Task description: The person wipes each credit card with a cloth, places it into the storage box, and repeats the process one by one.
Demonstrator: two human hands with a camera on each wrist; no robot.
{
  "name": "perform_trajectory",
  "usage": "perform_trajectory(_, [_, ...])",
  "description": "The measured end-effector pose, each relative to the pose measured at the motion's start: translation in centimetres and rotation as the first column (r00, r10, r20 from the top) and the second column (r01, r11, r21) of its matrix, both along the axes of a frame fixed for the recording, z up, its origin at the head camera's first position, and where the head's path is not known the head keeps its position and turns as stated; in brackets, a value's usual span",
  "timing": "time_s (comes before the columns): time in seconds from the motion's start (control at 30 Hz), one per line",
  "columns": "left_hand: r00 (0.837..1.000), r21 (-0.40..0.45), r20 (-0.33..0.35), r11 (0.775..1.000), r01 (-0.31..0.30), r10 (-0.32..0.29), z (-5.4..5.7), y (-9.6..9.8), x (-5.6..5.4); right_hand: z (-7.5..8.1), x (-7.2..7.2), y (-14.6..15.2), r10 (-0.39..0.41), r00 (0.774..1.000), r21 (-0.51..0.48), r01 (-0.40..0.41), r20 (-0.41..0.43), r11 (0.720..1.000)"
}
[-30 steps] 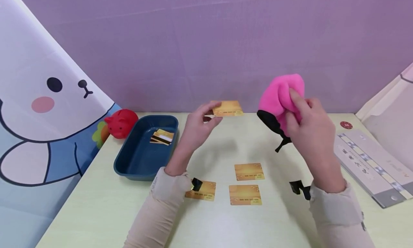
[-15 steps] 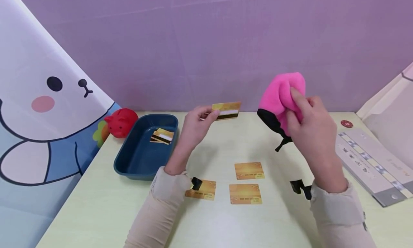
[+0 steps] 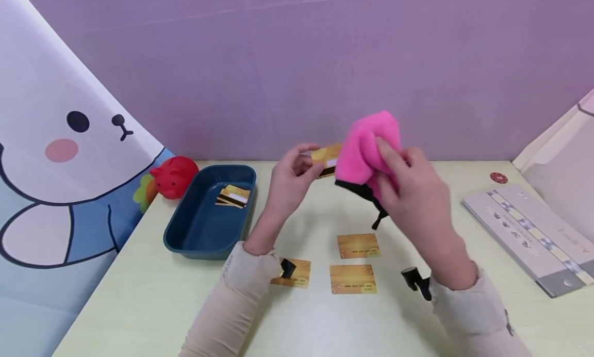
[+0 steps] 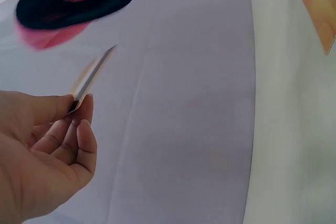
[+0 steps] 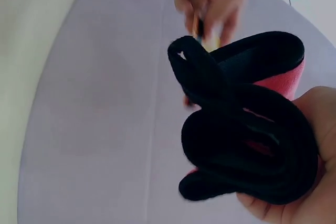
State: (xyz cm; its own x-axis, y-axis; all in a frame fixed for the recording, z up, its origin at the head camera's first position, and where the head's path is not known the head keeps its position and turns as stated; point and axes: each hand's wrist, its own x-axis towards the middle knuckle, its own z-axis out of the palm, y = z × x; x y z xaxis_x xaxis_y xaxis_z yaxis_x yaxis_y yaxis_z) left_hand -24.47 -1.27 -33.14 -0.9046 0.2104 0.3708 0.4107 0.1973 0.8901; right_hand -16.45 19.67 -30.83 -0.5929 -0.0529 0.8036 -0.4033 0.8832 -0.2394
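My left hand (image 3: 289, 184) pinches a gold bank card (image 3: 324, 156) between thumb and fingers, above the table's far side. Its back, with a dark stripe and white strip, faces me; the right end is hidden behind the pink cloth. In the left wrist view, the card (image 4: 93, 76) appears nearly edge-on. My right hand (image 3: 415, 202) grips a bunched pink fleecy cloth (image 3: 364, 148) with black edging and a small loop. The black edging (image 5: 247, 140) fills much of the right wrist view, in folds. In the head view the cloth overlaps the card; contact cannot be told.
Three gold cards lie on the table, one (image 3: 359, 246) behind another (image 3: 353, 279), the third (image 3: 297, 273) by my left cuff. A blue tray (image 3: 185, 251) holds several cards. Nearby are a red piggy bank (image 3: 175, 177), a grey folder (image 3: 529, 236) and a red chip (image 3: 498, 178).
My left hand has turned the card from its front to its striped back. My right hand has carried the pink cloth left, up to the card.
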Motion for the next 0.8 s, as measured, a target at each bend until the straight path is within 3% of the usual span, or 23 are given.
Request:
perform_trajectory(0.13, [0.998,-0.001,0.020,0.999,0.052,-0.052,-0.1,0.7,0.5,-0.9,-0.3,-1.5,0.100,0.994,0.097,-0.096,-0.037,0.991])
perform_trajectory(0.3, [0.993,0.009,0.080,0.996,0.086,-0.087,0.1,1.1,1.0,-1.7,-0.4,-2.2,0.122,0.992,0.159,-0.119,-0.009,0.980])
perform_trajectory(0.47, [0.990,-0.008,0.097,0.994,0.108,-0.106,0.2,0.9,0.9,-1.7,-0.4,-1.9,0.086,0.995,0.146,-0.092,0.048,0.985])
perform_trajectory(0.63, [0.984,-0.002,0.092,0.988,0.156,-0.155,0.6,0.3,0.7,-1.4,-0.5,-0.8,0.000,0.995,0.101,-0.009,0.095,0.995])
perform_trajectory(0.8, [0.984,0.028,0.099,0.989,0.146,-0.148,1.2,-0.6,0.5,-1.1,-0.9,0.7,-0.070,0.990,0.035,0.066,0.119,0.997])
